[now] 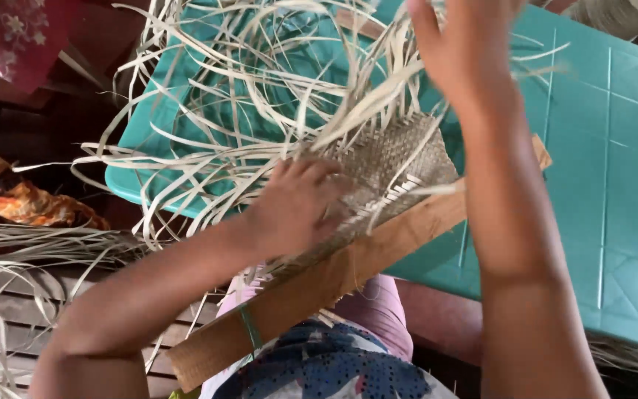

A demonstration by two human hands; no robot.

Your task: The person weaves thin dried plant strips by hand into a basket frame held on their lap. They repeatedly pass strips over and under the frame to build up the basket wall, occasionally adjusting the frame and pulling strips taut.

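Note:
A small patch of woven straw mat (pixel 396 159) lies on a wooden board (pixel 334 277) that slants from lower left to upper right. Many loose pale straw strips (pixel 260 89) fan out from the mat over a teal plastic table (pixel 614 148). My left hand (pixel 297 207) presses flat on the lower left part of the weave, fingers spread. My right hand (pixel 459 44) is raised above the mat at the top edge of the view, blurred; pale strips run up toward it, but its grip is not clear.
Bundles of dry straw (pixel 31 247) lie on the wooden floor at left. A patterned orange cloth (pixel 9 192) sits at far left and a red floral cloth (pixel 16 29) at top left. My lap in pink and blue patterned clothing (pixel 334 362) is below the board.

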